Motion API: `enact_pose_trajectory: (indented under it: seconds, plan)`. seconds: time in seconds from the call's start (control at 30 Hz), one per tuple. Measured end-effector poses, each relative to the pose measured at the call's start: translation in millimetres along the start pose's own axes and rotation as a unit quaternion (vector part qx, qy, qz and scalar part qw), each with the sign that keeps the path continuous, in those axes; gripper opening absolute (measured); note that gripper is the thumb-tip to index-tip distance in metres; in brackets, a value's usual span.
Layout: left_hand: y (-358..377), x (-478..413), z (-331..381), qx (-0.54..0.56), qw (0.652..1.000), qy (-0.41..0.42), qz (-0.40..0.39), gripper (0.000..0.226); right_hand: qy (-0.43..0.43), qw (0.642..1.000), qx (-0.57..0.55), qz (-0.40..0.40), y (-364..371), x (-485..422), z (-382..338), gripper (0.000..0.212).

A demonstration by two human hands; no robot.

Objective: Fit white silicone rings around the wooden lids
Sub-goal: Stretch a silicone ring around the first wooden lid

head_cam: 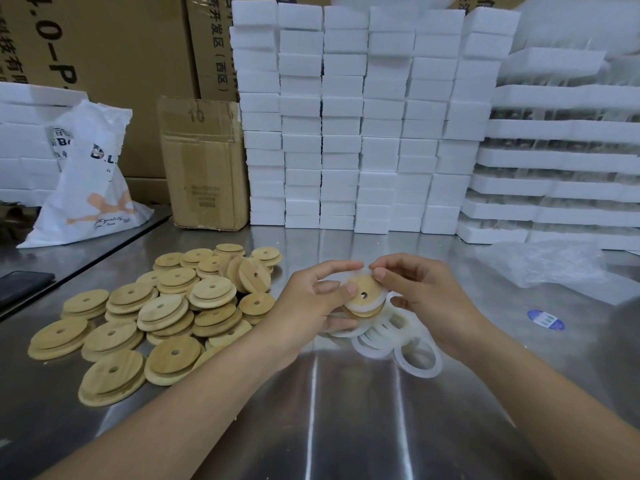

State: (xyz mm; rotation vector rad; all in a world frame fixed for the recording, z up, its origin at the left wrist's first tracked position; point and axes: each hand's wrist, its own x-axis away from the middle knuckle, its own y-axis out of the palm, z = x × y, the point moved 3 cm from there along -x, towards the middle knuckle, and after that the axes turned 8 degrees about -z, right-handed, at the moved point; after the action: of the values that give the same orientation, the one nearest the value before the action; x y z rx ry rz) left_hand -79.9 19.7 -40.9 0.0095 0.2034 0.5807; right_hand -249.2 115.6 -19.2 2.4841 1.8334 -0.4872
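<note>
Above the steel table, both hands hold one round wooden lid (364,296) with a small hole in it. A white silicone ring (379,299) is stretched partly around the lid's edge. My left hand (311,299) grips the lid from the left, thumb on its face. My right hand (415,289) pinches the ring at the lid's top and right side. Under the hands lies a small pile of loose white rings (398,344). To the left, several bare wooden lids (166,306) lie in a spread-out heap.
Stacks of white foam blocks (346,116) wall off the back of the steel table (346,427). A cardboard box (204,161) and a white bag (90,181) stand at the back left. Crumpled clear plastic (554,265) and a blue sticker (546,319) lie at the right. A dark phone (20,285) rests far left.
</note>
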Motion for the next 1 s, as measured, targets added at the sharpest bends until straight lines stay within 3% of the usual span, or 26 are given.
enact_pose_trajectory:
  seconds: [0.3, 0.47, 1.0]
  plan:
    - [-3.4, -3.2, 2.9, -0.12, 0.99, 0.073, 0.029, 0.016, -0.004, 1.0, 0.0, -0.026, 0.2, -0.4, 0.2, 0.008]
    - [-4.9, -2.0, 2.9, -0.198, 0.973, 0.12, 0.03, 0.023, -0.015, 0.999, 0.023, -0.025, -0.9, -0.8, 0.7, 0.008]
    - [-6.6, -0.9, 4.8, -0.21, 0.968, 0.129, 0.045, 0.024, -0.053, 0.996, 0.075, -0.003, -1.3, -1.6, -0.6, 0.008]
